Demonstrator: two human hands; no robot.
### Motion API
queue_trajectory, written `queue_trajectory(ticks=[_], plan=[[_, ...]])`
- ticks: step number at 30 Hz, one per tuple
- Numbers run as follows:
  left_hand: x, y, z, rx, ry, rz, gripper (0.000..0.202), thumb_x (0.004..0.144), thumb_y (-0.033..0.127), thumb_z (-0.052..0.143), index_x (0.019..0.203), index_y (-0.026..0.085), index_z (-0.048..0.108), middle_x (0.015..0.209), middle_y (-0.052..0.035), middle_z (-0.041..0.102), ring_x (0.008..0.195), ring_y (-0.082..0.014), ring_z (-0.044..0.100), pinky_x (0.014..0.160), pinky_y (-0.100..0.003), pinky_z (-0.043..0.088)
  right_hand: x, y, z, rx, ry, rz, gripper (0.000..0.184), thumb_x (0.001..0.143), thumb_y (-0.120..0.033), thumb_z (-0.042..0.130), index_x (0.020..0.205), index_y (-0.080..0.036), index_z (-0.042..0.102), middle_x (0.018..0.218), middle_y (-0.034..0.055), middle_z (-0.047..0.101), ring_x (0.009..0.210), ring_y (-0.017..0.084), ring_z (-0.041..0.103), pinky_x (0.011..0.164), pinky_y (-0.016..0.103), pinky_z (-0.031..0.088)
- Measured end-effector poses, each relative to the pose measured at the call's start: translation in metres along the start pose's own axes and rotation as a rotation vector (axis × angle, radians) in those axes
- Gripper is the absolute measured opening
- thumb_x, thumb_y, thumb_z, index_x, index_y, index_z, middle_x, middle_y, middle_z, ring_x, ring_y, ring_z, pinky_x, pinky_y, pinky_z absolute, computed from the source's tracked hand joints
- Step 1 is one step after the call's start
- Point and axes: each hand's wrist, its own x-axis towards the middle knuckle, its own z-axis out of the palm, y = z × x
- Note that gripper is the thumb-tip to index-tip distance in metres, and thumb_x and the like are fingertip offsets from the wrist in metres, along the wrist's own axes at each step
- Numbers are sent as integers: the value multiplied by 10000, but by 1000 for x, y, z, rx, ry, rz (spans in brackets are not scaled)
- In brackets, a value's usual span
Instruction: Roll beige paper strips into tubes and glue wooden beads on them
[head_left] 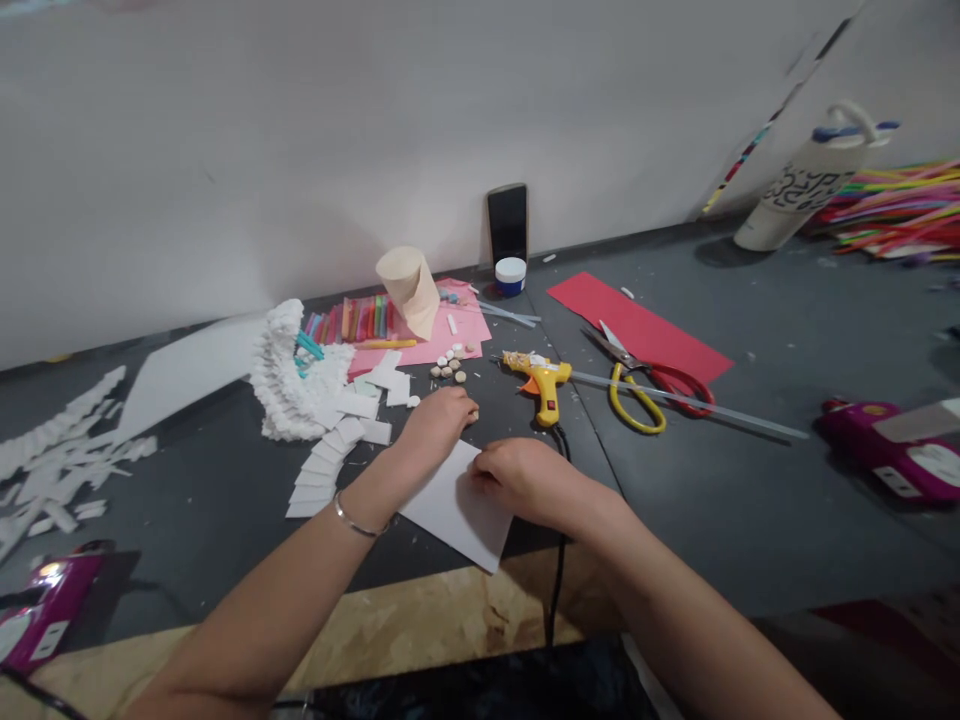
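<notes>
A white sheet (474, 530) lies at the table's front edge, under my hands. My left hand (441, 425) is over its far left corner, fingers pinched together; a small beige piece shows at the fingertips. My right hand (521, 478) rests above the sheet's right side with the fingers curled in, and what they hold, if anything, is hidden. Just beyond my left hand sit several small round beige pieces (448, 370). To the right of them a yellow glue gun (547, 385) lies on its side, a long clear glue stick (697, 408) extending from its back.
Two pairs of scissors (637, 385) overlap a red paper (637, 325). White cut pieces (319, 475) and a fluffy white form (281, 385) lie left. Behind stand a beige roll (409, 285), a jar (511, 276), a phone (508, 222) and a tumbler (806, 185).
</notes>
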Motion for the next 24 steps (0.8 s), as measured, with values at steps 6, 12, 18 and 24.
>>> queue_trajectory(ticks=[6,12,18,24], plan=[[3,2,4,-233,132,-150,163,852,154,572,887,145,731,936,-105,684,921,-221,610,827,-338,454,-1,-2,-5,28,-32,34,221,890,-210,514,869,-154,727,857,91,734,785,187,661,640,252,368],[-11,-3,-7,-1351,171,-433,288,741,315,721,987,167,744,933,-67,716,762,-133,620,757,-287,475,0,-4,-6,8,-9,4,196,873,-191,535,827,-155,722,835,81,736,757,180,658,620,255,352],[-36,10,-15,-1724,187,-426,333,622,324,832,899,155,757,820,-52,692,686,-93,584,711,-259,478,0,-3,-14,230,314,162,231,917,-260,493,931,-201,716,868,54,730,778,173,647,673,256,422],[-38,15,-12,-1681,343,-412,288,677,301,795,922,159,743,879,-62,720,769,-139,631,770,-300,513,4,-9,-14,456,663,-3,469,940,-283,437,1396,-177,462,1207,126,598,1103,203,564,937,340,469]])
